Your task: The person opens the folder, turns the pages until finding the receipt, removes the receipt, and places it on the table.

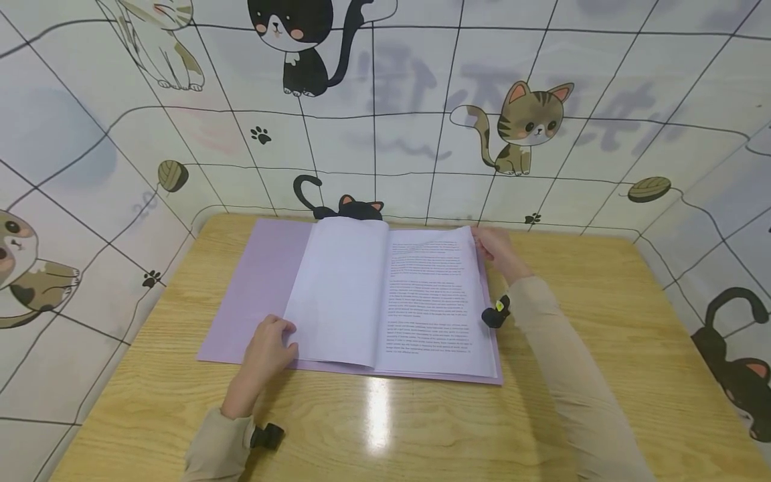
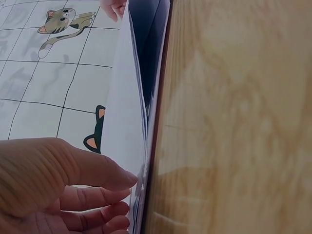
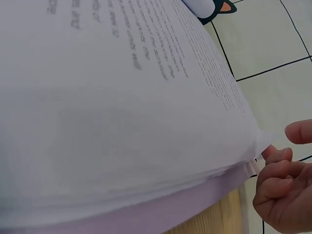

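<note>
A booklet of white sheets [image 1: 340, 294] in a purple cover [image 1: 274, 261] lies spread on the table. Its left page is blank, and printed text fills the right page [image 1: 429, 301]. My left hand [image 1: 268, 348] rests at the left page's lower outer corner, fingers loosely bent; in the left wrist view its thumb [image 2: 114, 175] lies at the paper edge. At the right page's top outer corner is my right hand [image 1: 496, 251]. One of its fingertips touches the slightly raised corner in the right wrist view, while the thumb [image 3: 298, 131] stands apart from it.
The wooden table [image 1: 572, 281] extends on both sides of the booklet and in front. Behind it rises a white gridded wall [image 1: 409, 140] with cartoon cats. A small black device [image 1: 496, 312] sits on the right wrist, another [image 1: 268, 436] on the left.
</note>
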`<act>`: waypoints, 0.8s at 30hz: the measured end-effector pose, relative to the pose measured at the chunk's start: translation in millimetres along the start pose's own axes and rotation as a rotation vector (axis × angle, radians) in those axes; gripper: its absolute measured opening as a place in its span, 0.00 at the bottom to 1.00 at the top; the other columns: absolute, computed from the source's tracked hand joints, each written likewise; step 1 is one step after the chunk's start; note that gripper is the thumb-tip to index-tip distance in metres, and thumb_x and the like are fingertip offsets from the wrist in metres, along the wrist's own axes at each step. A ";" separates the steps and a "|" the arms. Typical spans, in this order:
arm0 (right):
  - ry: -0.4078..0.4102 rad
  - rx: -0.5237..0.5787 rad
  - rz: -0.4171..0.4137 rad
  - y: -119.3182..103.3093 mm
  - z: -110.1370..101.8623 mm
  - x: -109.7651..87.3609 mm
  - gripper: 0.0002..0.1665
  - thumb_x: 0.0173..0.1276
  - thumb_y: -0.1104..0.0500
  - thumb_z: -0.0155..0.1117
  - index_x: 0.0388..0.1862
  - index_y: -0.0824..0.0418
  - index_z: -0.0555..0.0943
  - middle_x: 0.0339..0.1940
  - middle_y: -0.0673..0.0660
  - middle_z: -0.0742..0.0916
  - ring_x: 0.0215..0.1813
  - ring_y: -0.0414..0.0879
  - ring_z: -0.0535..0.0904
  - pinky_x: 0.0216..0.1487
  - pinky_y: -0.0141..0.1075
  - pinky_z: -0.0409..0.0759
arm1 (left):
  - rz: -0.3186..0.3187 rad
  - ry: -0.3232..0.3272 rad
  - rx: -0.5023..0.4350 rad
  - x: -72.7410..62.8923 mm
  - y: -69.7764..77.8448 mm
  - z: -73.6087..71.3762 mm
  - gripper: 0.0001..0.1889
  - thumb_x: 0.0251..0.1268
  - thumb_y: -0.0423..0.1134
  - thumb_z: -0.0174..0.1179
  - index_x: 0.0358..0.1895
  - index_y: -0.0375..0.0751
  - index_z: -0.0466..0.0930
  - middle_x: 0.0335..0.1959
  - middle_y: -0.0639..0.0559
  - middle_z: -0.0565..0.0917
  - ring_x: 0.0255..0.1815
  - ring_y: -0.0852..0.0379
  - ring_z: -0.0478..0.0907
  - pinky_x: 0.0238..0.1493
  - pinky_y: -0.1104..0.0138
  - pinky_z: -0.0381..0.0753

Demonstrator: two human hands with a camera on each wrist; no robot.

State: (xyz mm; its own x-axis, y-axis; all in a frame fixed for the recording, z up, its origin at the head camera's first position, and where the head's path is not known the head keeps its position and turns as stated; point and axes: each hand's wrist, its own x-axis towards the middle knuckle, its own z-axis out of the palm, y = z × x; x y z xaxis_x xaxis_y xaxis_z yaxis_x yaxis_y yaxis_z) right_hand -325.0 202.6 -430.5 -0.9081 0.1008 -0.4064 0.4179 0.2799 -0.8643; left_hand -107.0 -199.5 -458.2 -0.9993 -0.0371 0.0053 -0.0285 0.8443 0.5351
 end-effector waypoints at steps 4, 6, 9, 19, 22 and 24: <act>-0.004 -0.122 -0.026 0.1 -3.3 -4.4 0.14 0.70 0.51 0.50 0.35 0.61 0.71 0.19 0.48 0.69 0.22 0.40 0.62 0.28 0.31 0.62 | 0.008 0.006 0.005 0.0 -0.8 1.2 0.13 0.44 0.26 0.61 0.36 0.23 0.80 0.41 0.32 0.76 0.45 0.35 0.73 0.47 0.48 0.74; -0.003 -0.171 -0.036 -0.1 -4.1 -6.6 0.15 0.70 0.50 0.49 0.41 0.62 0.72 0.21 0.48 0.69 0.25 0.42 0.63 0.31 0.33 0.63 | 0.012 0.009 0.007 0.0 -1.0 1.5 0.13 0.44 0.26 0.61 0.36 0.23 0.80 0.41 0.32 0.76 0.45 0.35 0.73 0.46 0.47 0.74; -0.020 -0.188 -0.052 0.2 -4.6 -9.0 0.18 0.70 0.52 0.49 0.45 0.66 0.73 0.23 0.50 0.69 0.28 0.44 0.64 0.34 0.34 0.63 | 0.020 0.011 0.003 0.1 -1.6 2.3 0.12 0.44 0.25 0.62 0.36 0.23 0.80 0.41 0.32 0.76 0.45 0.36 0.73 0.46 0.48 0.75; -0.160 -0.116 -0.058 6.6 -4.2 -21.2 0.29 0.69 0.57 0.50 0.67 0.68 0.65 0.39 0.53 0.76 0.40 0.45 0.69 0.40 0.33 0.69 | 0.048 0.025 -0.008 0.1 -4.0 4.5 0.11 0.45 0.25 0.62 0.35 0.24 0.80 0.41 0.33 0.77 0.45 0.36 0.74 0.45 0.48 0.75; -0.187 -0.080 -0.068 7.4 -3.1 -27.1 0.31 0.69 0.57 0.51 0.68 0.68 0.63 0.45 0.56 0.76 0.43 0.46 0.70 0.44 0.34 0.70 | 0.048 0.024 -0.008 -0.2 -4.3 3.8 0.11 0.45 0.26 0.62 0.35 0.24 0.80 0.41 0.33 0.77 0.45 0.36 0.74 0.46 0.48 0.75; -0.213 -0.067 -0.079 8.2 -2.0 -32.1 0.31 0.69 0.57 0.51 0.68 0.68 0.63 0.48 0.57 0.77 0.44 0.45 0.71 0.45 0.34 0.70 | 0.045 0.023 -0.009 -0.3 -4.4 3.0 0.11 0.45 0.26 0.61 0.35 0.24 0.79 0.41 0.33 0.77 0.45 0.36 0.74 0.46 0.47 0.75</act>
State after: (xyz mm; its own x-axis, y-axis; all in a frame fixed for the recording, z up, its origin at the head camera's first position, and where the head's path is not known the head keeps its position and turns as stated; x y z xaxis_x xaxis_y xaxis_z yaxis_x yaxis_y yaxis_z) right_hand -292.4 203.5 -423.9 -0.9090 -0.1255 -0.3975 0.3365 0.3421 -0.8773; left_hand -106.7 -201.6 -463.0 -0.9987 -0.0118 0.0491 0.0167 0.8405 0.5415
